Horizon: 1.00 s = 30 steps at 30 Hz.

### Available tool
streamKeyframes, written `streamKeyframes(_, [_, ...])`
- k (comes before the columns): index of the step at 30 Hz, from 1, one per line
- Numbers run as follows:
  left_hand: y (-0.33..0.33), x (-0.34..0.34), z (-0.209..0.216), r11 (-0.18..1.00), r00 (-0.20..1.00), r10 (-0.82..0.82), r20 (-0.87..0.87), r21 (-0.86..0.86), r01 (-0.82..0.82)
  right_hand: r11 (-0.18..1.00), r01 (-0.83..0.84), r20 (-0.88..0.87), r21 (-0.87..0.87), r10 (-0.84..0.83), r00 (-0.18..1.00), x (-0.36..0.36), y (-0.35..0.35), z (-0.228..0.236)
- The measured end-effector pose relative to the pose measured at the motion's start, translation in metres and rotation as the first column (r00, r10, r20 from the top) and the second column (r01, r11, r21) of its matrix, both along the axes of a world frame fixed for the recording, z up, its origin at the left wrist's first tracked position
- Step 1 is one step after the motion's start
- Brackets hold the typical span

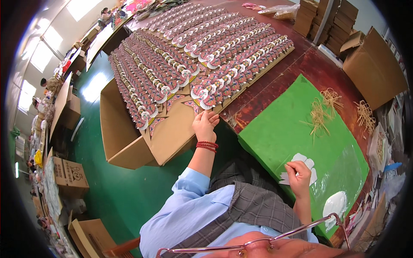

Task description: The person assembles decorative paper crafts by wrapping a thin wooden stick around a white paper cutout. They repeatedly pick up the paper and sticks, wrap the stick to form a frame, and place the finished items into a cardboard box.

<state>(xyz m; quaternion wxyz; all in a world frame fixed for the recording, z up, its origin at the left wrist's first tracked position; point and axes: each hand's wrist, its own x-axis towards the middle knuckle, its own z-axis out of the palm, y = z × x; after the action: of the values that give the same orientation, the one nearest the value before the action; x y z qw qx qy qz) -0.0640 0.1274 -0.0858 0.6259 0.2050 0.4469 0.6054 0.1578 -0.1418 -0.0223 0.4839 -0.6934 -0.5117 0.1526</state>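
Observation:
My left hand (205, 124), with red beads at its wrist, reaches to the near end of a row of overlapping patterned paper cutouts (207, 96). Its fingertips pinch at the scalloped edge of the front cutout. Over the green-covered work surface (275, 124), my right hand (299, 174) is closed, thumb against forefinger. Whatever it pinches is too small to make out. Partly under that hand lies a white scalloped cutout (309, 163). Thick white paste (335, 204) sits on clear plastic film near the right edge.
Many rows of cutouts cover cardboard on the dark red table (297, 64). Thin straw-coloured strips (318, 118) lie on the green cover. An open carton (124, 133) stands left of my left hand. More boxes (374, 64) stand at the far right. Other people are seated far left.

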Motion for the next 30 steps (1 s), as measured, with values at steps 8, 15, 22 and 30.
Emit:
streamKeyframes(8, [-0.048,0.031,0.014,0.935,0.937,-0.301,-0.175,0.138,0.326,0.981,0.191,0.181,0.012,-0.19,0.965,0.047,-0.013,0.006])
streamKeyframes(15, [-0.079,0.117,0.006,0.745,0.778,-0.522,-0.35,0.257,0.616,0.843,0.525,0.14,-0.117,-0.509,0.849,0.141,0.005,-0.018])
streamKeyframes(22, [-0.076,0.131,-0.002,0.592,0.6,-0.452,-0.66,0.282,0.755,0.764,0.62,0.182,-0.18,-0.594,0.784,0.185,0.053,-0.061])
streamKeyframes(30, [-0.101,0.133,0.053,0.424,0.601,-0.459,-0.655,0.433,0.796,0.871,0.484,0.154,0.083,-0.491,0.858,0.116,-0.007,0.012])
